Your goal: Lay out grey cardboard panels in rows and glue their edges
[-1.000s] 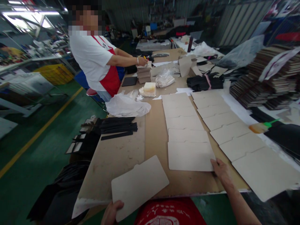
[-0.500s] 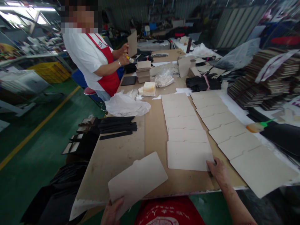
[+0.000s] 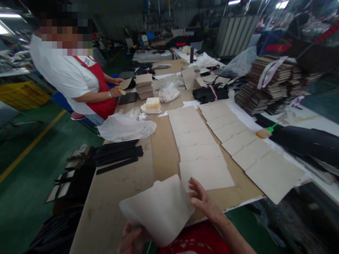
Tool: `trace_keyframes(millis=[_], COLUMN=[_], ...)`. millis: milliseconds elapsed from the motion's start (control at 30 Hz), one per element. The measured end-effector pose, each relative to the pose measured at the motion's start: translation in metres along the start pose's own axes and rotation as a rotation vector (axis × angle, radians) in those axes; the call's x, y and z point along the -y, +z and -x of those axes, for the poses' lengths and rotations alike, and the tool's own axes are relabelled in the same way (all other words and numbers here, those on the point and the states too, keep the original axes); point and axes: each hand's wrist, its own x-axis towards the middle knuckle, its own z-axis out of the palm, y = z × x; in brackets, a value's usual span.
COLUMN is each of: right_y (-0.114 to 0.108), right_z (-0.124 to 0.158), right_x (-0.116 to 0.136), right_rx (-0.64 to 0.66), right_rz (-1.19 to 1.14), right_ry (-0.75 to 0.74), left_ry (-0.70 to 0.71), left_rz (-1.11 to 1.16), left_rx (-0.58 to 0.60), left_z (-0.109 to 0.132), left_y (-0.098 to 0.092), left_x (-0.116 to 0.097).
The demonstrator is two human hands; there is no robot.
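Note:
A pale beige card sheet (image 3: 159,206) with rounded corners and a small tab on its far edge is held tilted above the table's near edge. My left hand (image 3: 130,237) is closed on its lower left part; some of the fingers are behind it. Just off the sheet's right edge is my right hand (image 3: 202,200), fingers apart and holding nothing; whether the thumb touches the sheet I cannot tell. Beyond it, a column of overlapping card sheets (image 3: 202,173) lies on the table, with a second overlapping row (image 3: 272,173) to its right.
Black strips (image 3: 118,153) and a crumpled plastic bag (image 3: 127,127) lie on the left. Farther back are a yellowish block (image 3: 153,104) and a stack of boards (image 3: 144,84). Bundled boards (image 3: 267,84) stand right. A co-worker (image 3: 97,88) in a red apron handles a dark-faced piece.
My right hand has left the near sheet of the column and moved left to the held sheet. That sheet now bends slightly. The view has turned right, and the co-worker's hands are lower.

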Motion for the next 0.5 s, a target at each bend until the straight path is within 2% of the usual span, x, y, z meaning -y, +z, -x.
trace_keyframes(millis=[67, 167, 300, 400, 500], right_y=[-0.003, -0.016, -0.043, -0.080, -0.127], right_z=[0.010, 0.031, 0.057, 0.058, 0.044], right_x=[-0.001, 0.006, 0.017, 0.018, 0.007], right_rx=[-0.062, -0.032, -0.045, -0.224, -0.397], right_rz=[-0.069, -0.238, -0.368, -0.229, 0.180], right_ry=[0.042, 0.149, 0.304, 0.388, 0.311], left_ry=[-0.066, -0.150, -0.256, -0.231, -0.074], left_rz=[0.033, 0.053, 0.005, -0.077, -0.486], left_rx=[0.128, 0.303, 0.419, 0.431, 0.372], left_z=[0.005, 0.016, 0.015, -0.009, -0.037], left_y=[0.023, 0.063, 0.117, 0.139, 0.144], left_x=[-0.001, -0.002, 0.012, 0.031, 0.049])
